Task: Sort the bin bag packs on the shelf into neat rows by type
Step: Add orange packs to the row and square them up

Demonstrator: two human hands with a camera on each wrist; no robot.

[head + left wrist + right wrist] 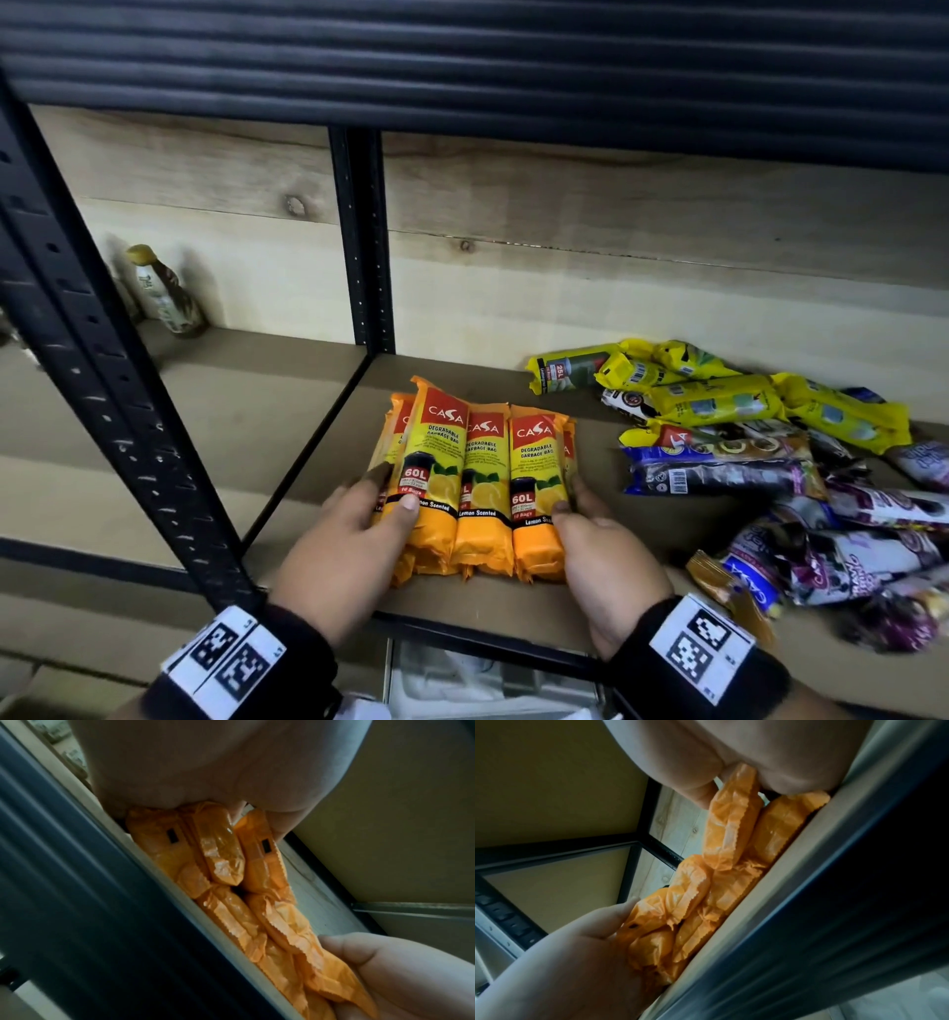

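Wooden shelf [318, 426] on a black metal frame, plank wall behind, dark ribbed panel above. Off to the right, well apart from the tidy group, a loose heap still unsorted: yellow packs [719, 395] at the back, lying at all angles, then blue and dark ones [714, 470] in the middle, then purple and white ones [842, 555] nearest the front edge, some overlapping, some blurred beyond reading. Left of the heap, near the front of the shelf, orange packs [477, 478] laid side by side, long edges touching, labels up, crimped ends toward the front; at least a second layer underneath, seen from both wrist views, so a stacked row rather than a single one. Left hand [349, 545] on the left flank of that row, thumb curled over the top of the second pack, fingers wrapped round the outer edge. Right hand [606, 555] on the right flank, thumb pressed on the last label, fingers tucked down the side out of sight, curled about the outermost pack. Both squeezing inward, by the look of it, to square the row up. Far left, in the next bay, a small bottle [164, 293] standing alone against the wall, no part of the job. By this showing, one type gathered and nearly straight; three or so types in the heap not yet begun, so roughly a quarter done, probably less.
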